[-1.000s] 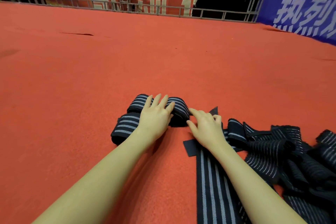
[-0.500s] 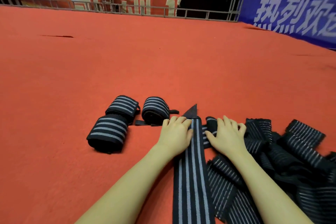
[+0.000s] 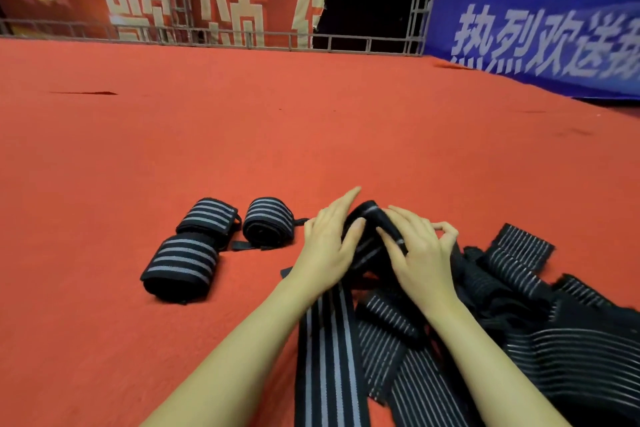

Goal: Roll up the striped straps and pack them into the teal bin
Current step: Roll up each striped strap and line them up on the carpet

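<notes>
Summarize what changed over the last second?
The left hand left the finished rolls and joined the right hand on the flat strap. Both now grip its far end, curled into a first turn. The three rolled straps and the loose pile lie as before.

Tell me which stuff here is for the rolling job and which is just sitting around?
For the job:
- black grey-striped strap both hands are rolling
- left hand, right hand
- three rolled striped straps
- heap of loose black striped straps

Just there:
- red carpet
- red banner, blue banner
- metal railing
</notes>
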`<state>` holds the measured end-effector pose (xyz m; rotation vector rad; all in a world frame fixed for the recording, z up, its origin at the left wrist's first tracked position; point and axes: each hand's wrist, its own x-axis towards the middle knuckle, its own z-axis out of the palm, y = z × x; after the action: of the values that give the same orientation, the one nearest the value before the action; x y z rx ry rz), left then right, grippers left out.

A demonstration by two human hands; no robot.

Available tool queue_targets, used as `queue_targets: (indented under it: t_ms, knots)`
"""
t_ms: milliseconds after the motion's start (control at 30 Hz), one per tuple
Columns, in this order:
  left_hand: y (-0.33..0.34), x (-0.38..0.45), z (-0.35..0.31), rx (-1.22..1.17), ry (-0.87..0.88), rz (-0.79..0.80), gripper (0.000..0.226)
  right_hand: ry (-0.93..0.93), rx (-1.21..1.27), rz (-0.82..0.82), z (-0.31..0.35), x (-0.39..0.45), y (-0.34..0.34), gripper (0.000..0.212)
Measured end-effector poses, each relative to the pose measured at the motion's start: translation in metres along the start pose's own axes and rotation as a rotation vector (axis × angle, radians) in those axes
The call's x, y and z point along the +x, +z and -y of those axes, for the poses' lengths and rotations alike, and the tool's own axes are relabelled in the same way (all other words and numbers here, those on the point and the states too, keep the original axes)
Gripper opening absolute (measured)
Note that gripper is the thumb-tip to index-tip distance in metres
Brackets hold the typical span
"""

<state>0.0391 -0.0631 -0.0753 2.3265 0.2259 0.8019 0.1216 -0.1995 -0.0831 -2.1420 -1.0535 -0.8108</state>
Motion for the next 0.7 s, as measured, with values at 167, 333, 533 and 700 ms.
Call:
queue_targets:
  t_ms: [167, 333, 533, 700]
  knots:
    - [-0.016, -0.003, -0.017, 0.027, 0.077, -0.030, 0.032, -0.072, 0.000, -0.002, 0.016, -0.011, -0.016, 0.029]
    - [-0.029, -0.038, -0.018, 0.033, 0.027, 0.002, 0.016, -0.124, 0.039, 0.058, 0.029, -0.034, -0.029, 0.024]
    - [-0.027, -0.087, -0.025, -0.055, -0.088, 0.036, 0.009, -0.192, -0.013, 0.089, 0.040, -0.066, -0.042, 0.023]
    - [-0.028, -0.100, -0.039, -0.035, -0.063, -0.011, 0.026, -0.226, -0.005, 0.077, 0.043, -0.071, -0.058, 0.023]
